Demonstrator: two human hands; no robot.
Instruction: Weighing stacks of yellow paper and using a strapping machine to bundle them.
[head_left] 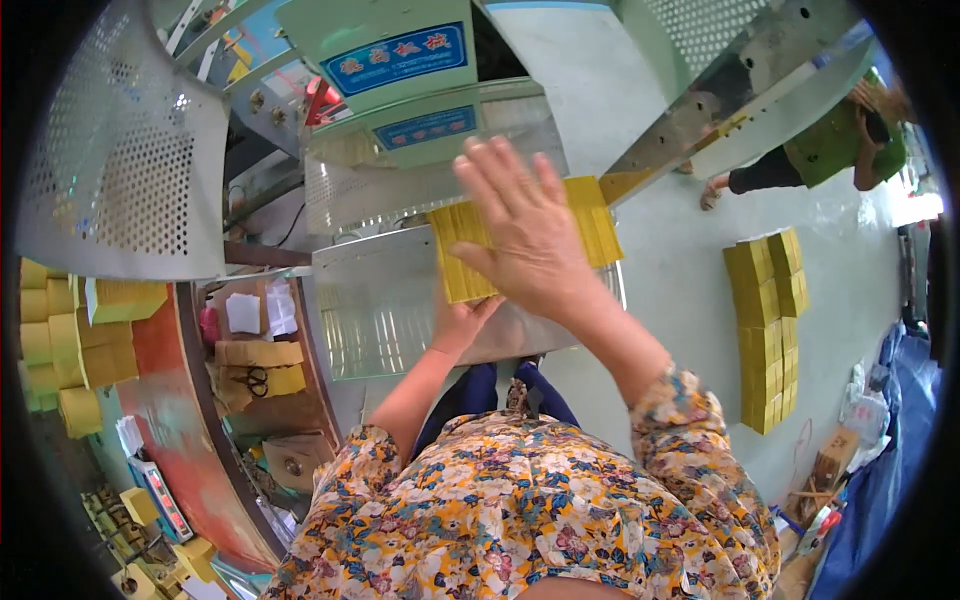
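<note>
A long stack of yellow paper (pixel 590 215) with ridged, layered edges is in front of me at the machine's metal table. My left hand (pixel 462 322) grips its near left side from below, with most of the fingers hidden behind the paper. Over the stack lies my right hand (pixel 525 235), palm down and fingers stretched out; whether it presses on the paper or hovers just above it I cannot tell. Under and beside the paper is the shiny metal table (pixel 370 300) with a clear panel on its left part.
A pale green machine (pixel 400 60) with a clear cover rises ahead, flanked by a perforated guard (pixel 130 170). Yellow bundles (pixel 765 330) are stacked on the floor at right. At left, a reddish table (pixel 190 420) adjoins a shelf holding scissors (pixel 257 380). Another person (pixel 830 150) is at far right.
</note>
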